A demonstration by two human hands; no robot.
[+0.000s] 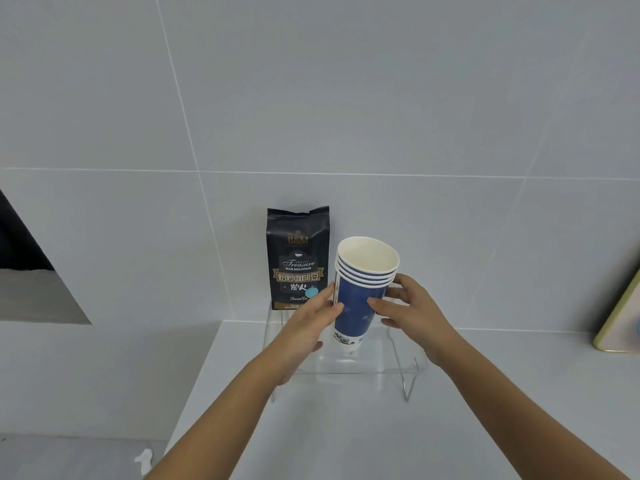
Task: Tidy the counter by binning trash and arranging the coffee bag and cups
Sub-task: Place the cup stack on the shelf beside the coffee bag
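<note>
A stack of several blue paper cups with white rims is held between both hands, tilted slightly, its base just above the top of a clear acrylic riser. My left hand presses its left side and my right hand wraps its right side. A black coffee bag stands upright on the riser's back left, against the tiled wall, just left of the cups.
The white counter stretches toward me, its left edge dropping to a grey floor with a white scrap. A green-edged framed object leans at the far right. A dark wall recess is at the left.
</note>
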